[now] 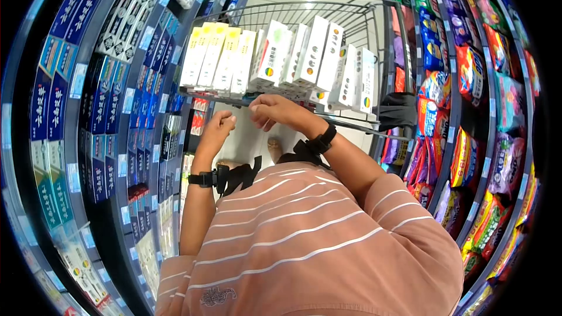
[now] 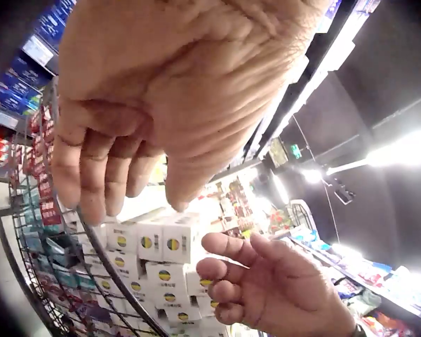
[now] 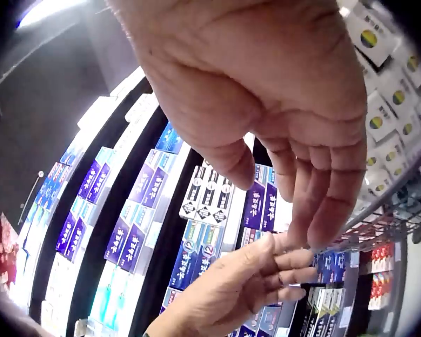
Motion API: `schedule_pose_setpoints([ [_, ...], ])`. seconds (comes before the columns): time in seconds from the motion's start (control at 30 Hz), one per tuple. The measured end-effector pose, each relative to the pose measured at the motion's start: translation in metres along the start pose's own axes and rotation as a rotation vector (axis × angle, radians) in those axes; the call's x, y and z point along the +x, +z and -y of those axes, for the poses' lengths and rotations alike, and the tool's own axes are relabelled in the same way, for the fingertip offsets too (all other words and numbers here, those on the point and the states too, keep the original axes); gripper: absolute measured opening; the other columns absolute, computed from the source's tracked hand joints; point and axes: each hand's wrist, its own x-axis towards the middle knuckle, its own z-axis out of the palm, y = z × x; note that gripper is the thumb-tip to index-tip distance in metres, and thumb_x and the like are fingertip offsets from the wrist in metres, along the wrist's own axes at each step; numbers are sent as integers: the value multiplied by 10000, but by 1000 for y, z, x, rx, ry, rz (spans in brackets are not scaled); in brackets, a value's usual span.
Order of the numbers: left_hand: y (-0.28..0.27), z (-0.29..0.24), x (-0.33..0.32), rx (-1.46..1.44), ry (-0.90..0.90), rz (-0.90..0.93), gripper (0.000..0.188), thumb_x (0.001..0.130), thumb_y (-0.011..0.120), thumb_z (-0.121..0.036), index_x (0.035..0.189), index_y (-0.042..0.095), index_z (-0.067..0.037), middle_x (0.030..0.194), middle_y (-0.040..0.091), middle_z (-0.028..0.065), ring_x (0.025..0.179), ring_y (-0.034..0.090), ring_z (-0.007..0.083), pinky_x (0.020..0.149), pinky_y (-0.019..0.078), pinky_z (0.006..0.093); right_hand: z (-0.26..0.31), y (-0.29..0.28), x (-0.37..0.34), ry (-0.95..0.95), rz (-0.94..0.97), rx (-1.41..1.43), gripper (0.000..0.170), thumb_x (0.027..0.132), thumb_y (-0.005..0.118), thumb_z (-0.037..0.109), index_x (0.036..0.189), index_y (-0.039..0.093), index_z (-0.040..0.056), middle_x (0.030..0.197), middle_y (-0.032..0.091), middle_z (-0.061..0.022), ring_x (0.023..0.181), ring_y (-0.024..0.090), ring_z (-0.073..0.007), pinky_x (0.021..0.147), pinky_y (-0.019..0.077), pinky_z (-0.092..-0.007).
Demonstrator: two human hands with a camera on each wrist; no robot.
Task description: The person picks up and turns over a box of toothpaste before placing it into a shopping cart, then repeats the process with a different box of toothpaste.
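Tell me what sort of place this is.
Most likely a supermarket aisle: a wire cart loaded with white boxes, shelved blue boxes beside what look like price labels, and bright packets racked opposite.

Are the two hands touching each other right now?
Apart: the head view shows a clear gap between the left hand and the right hand.

two hands [image 1: 275, 111], two wrist straps [image 1: 202, 179], one cart [image 1: 353, 28].
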Motion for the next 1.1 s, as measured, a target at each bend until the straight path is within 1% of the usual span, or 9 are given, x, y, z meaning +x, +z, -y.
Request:
schedule_pose_setpoints([
  [0.17,34,-65,15,33,228,-45,498,974,681,-309,1338,544,3,1127,666,114,1016,664,187,851,527,311,-15,-16,-21,26,-35,31,393,1005,557,312,1232,578,-9,1065,681,-164,907,707,-226,752,585,-330],
  [0.3,86,-132,27,119,487,-12,695,918,737,-329,1436,433,19,1355,566,226,1200,601,333,1006,488,411,-30,-21,-29,6,-78,67,405,989,560,330,1197,601,-15,1032,674,-131,846,699,-213,704,580,-324],
  [0.37,112,-146,37,289,657,-23,749,888,756,-329,1459,412,15,1405,502,252,1264,540,395,1054,457,444,-27,-22,-40,22,-100,73,415,992,563,326,1225,595,-16,1034,673,-132,862,697,-217,715,581,-328],
  [0.47,138,-148,52,417,815,-80,783,874,762,-336,1471,401,19,1410,485,255,1278,513,424,1071,439,471,-30,-26,-49,43,-153,98,381,1012,558,295,1217,611,-21,1042,684,-139,870,700,-225,733,597,-346],
  [0.5,142,-148,54,416,744,-42,799,880,763,-313,1515,356,-47,1461,447,261,1344,460,432,1120,401,460,-32,-29,-52,50,-177,110,363,1021,555,281,1206,621,-24,1045,689,-142,870,701,-229,740,604,-354],
  [0.6,146,-145,60,494,692,-16,718,933,697,-334,1538,364,-139,1457,445,270,1338,472,438,1102,421,459,-36,-33,-66,41,-204,161,431,1002,578,320,1266,586,-20,1044,671,-132,877,686,-216,758,582,-336],
  [0.7,146,-141,66,443,749,-53,587,953,667,-304,1488,465,-170,1380,491,326,1165,593,479,986,501,495,-50,-38,-69,43,-213,184,414,996,583,297,1253,588,-28,1048,671,-137,863,679,-208,761,584,-332],
  [0.9,148,-136,69,549,810,-84,452,985,616,-278,1419,535,-181,1312,546,303,1047,644,482,881,548,511,-56,-39,-74,53,-231,219,403,992,593,287,1238,586,-33,1040,670,-138,854,675,-190,755,587,-323],
  [1.1,149,-137,65,580,870,-140,457,968,626,-295,1398,537,-170,1274,568,288,1001,663,458,823,565,500,-59,-41,-75,55,-223,216,409,997,605,295,1247,583,-29,1030,673,-132,846,674,-184,740,590,-323],
])
